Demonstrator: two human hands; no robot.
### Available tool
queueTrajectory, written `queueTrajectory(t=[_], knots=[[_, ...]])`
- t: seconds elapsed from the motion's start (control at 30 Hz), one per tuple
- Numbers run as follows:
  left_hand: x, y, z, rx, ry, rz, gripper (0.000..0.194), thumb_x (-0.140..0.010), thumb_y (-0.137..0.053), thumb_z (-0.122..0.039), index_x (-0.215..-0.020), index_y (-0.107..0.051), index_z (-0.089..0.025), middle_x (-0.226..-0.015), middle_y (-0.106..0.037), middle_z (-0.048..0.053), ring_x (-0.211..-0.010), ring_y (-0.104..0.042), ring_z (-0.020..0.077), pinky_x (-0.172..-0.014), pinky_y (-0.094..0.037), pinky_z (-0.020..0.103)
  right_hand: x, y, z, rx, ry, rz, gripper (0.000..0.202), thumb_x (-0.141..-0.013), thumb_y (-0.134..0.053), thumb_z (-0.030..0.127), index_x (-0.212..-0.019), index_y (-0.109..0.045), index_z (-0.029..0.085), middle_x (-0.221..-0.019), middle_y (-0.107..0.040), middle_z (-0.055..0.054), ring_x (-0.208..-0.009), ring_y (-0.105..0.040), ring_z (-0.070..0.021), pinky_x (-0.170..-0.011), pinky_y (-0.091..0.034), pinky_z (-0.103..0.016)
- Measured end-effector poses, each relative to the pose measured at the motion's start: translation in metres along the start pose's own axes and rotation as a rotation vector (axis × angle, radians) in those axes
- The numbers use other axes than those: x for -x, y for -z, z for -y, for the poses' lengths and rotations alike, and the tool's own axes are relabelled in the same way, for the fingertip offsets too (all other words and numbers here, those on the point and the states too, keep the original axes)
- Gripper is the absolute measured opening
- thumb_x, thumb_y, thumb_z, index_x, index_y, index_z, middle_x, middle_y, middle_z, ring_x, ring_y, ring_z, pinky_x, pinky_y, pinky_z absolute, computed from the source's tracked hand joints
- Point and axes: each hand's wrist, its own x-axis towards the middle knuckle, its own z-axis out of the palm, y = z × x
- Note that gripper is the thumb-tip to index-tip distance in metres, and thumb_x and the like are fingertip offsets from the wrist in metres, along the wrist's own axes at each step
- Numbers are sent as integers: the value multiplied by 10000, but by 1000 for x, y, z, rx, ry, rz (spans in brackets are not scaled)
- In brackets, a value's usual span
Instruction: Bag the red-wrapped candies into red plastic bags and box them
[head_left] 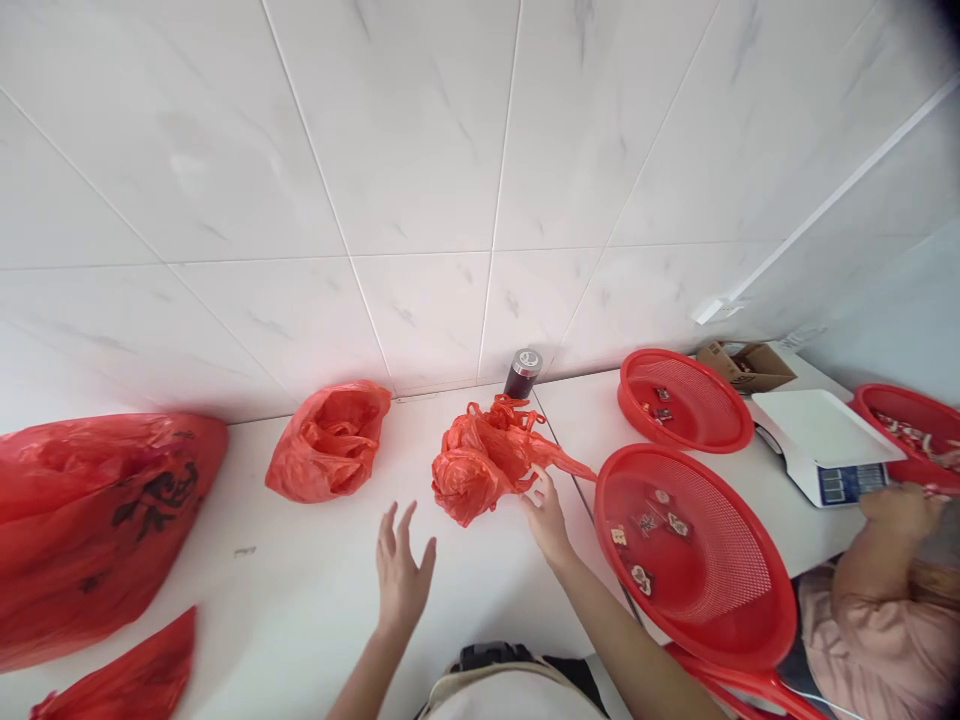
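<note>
A crumpled red plastic bag [480, 460] lies on the white table in front of me, with its twisted end stretching to the right. My right hand [547, 515] is at that bag's right side, its fingers bent and pinching the thin plastic. To the lower left of the bag, my left hand [403, 572] hovers above the table with fingers apart, holding nothing. Close to the wall, left of the crumpled one, sits another red bag [330, 445] with its mouth gathered loosely.
A large red bag with black writing [97, 530] fills the left side. On the right are red mesh baskets [720, 540] with several small pieces, a white scale [821, 425], a cardboard box [750, 365] and another person's arm [870, 570]. A dark lidded cup [523, 373] stands by the wall.
</note>
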Motion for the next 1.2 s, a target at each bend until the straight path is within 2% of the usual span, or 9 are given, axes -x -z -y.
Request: queueTrajectory(t=[0.1,0.2,0.37,0.47,0.6,0.7,0.93,1.07,1.2], knots=[[40,-19,5,115,136,147,493,-880,-513,-353,-1362,-437,-281,-1477,-359,136,-1369,-355,329,-1067,-365,535,18,6,-14,30,-57,-17,594,-746,-574,367,-1319,-449,278,-1438,-438,-83,-1180,-542,-275,-982,-450,-445],[59,-23,22,128,219,226,496,-849,-530,-348,-1334,-463,-268,-1446,-391,149,-1348,-382,345,-1057,-363,565,33,16,-23,67,-31,35,389,-765,-548,371,-1134,-557,246,-1281,-569,-87,-1095,-592,-274,-942,-466,-436],[56,-11,35,158,307,178,566,-792,-591,-415,-1317,-442,-263,-1421,-402,155,-1350,-368,385,-1079,-334,581,47,37,-28,129,51,137,174,-781,-541,352,-894,-619,244,-1047,-675,-67,-1015,-627,-264,-914,-466,-400],[48,-8,17,360,541,152,776,-731,-675,-507,-1377,-330,-254,-1459,-345,173,-1296,-427,392,-1007,-429,552,52,46,-29,163,69,213,162,-796,-522,353,-875,-609,241,-1019,-677,-67,-958,-645,-249,-876,-477,-387],[33,-16,-6,562,768,91,936,-683,-721,-581,-1402,-173,-341,-1512,-264,161,-1204,-527,348,-759,-580,428,63,49,-29,172,71,314,142,-780,-535,335,-847,-617,240,-962,-682,-48,-890,-651,-227,-829,-487,-363],[16,-22,-3,645,850,23,881,-685,-728,-580,-1356,-207,-347,-1527,-233,164,-1155,-577,303,-715,-595,365,74,47,-32,190,75,416,143,-784,-523,315,-849,-626,240,-947,-684,-38,-873,-646,-213,-763,-490,-330],[-15,-16,31,865,961,-80,503,-768,-693,-330,-1192,-426,-281,-1218,-595,93,-896,-697,178,-806,-588,363,94,55,-41,264,54,518,129,-790,-507,275,-831,-623,235,-884,-684,-27,-837,-640,-206,-743,-474,-320],[-10,-15,33,912,977,-48,315,-714,-673,-173,-1000,-550,-225,-973,-685,63,-861,-694,177,-856,-569,382,98,61,-34,210,100,435,169,-831,-501,354,-832,-625,239,-851,-684,-26,-813,-636,-205,-737,-487,-324],[1,-10,21,929,920,137,227,-700,-667,-205,-919,-610,-206,-793,-694,37,-758,-702,185,-825,-571,419,95,50,-25,142,60,263,233,-832,-521,432,-931,-614,243,-922,-672,-52,-794,-646,-212,-757,-515,-364]])
